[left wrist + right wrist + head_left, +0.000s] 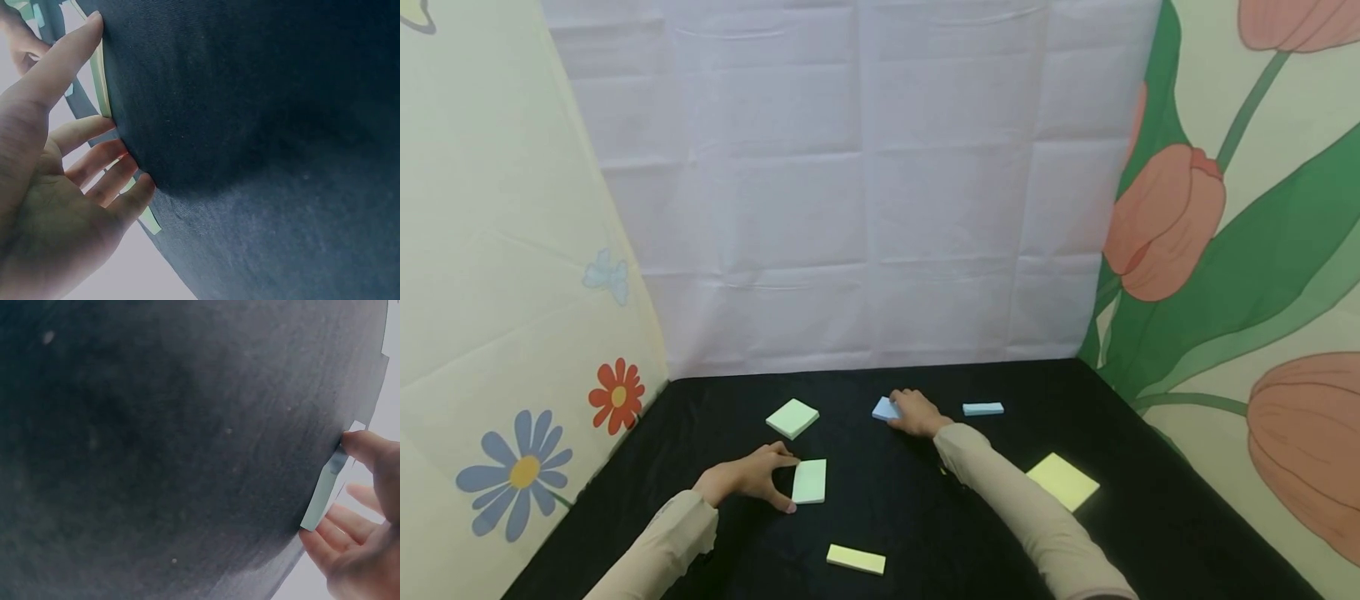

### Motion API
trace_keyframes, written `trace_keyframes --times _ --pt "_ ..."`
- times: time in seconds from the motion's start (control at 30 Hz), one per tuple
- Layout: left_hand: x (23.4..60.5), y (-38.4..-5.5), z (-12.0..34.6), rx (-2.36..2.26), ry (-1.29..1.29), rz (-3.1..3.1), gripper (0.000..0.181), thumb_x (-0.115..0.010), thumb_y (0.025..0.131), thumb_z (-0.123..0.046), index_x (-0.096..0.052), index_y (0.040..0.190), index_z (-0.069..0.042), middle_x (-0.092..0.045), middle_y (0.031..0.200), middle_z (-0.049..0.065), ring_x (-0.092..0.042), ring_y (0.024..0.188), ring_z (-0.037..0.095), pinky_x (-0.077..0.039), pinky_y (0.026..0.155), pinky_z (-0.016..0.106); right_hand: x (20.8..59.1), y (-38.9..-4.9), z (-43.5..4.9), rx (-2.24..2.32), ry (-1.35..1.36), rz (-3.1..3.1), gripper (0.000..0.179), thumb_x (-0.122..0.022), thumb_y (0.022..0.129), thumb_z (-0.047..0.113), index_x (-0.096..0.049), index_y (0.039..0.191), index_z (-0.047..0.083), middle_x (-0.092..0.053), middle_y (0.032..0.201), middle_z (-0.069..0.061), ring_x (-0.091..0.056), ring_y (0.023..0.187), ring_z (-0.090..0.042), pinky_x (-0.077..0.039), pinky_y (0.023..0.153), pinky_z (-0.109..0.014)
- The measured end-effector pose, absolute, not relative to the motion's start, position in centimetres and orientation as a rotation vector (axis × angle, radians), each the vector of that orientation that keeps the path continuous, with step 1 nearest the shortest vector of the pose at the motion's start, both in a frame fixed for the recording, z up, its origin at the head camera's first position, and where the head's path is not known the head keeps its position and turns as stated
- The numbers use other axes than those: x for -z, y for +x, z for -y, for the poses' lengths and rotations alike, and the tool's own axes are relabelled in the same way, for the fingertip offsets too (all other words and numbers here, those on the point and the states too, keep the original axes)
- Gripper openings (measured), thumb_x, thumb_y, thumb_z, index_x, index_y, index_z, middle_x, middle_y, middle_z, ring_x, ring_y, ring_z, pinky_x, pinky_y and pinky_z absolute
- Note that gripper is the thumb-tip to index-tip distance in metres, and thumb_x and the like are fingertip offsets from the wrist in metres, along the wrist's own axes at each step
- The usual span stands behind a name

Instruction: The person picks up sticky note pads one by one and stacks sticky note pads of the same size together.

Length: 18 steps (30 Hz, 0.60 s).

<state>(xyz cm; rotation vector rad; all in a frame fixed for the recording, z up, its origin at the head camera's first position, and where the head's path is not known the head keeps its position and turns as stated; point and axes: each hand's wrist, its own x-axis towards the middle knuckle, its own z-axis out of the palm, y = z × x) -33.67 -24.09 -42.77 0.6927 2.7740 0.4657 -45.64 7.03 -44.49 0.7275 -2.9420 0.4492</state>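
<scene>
Behind the black bench (pixel 947 546) hangs a creased white sheet (pixel 850 208). On the left, the left hand (pixel 748 477) has its thumb and first finger spread wide at the left corners of the near green pad (pixel 809 482); I see no tight squeeze. The far green pad (pixel 792 418) lies just behind. It looks like paper, so the near one should be light, dry and not slippery, stiff as a block but bendy at the top sheets. Best hold it low, by two opposite sides. Next come a thin yellow strip (pixel 856 559) near the front, then the blue pad (pixel 883 408), pinched end to end by the right hand (pixel 917 413), with the fingers a little apart. That hold suits it. Farther right lie a blue strip (pixel 982 409) and a yellow square (pixel 1072 481).
</scene>
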Motion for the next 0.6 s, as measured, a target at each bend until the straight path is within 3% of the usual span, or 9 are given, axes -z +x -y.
trace_keyframes --times 0.6 --pt "42.57 -33.5 24.08 -0.484 0.643 -2.771 0.076 -0.09 0.072 -0.025 -0.057 0.136 0.001 -0.05 0.118 0.008 -0.046 0.108 0.029 -0.041 0.094 0.052 44.36 -45.74 -7.08 -0.489 0.696 2.915 0.046 -0.08 0.084 0.023 -0.06 0.117 -0.002 -0.058 0.106 -0.018 -0.056 0.095 -0.03 -0.046 0.083 -0.044"
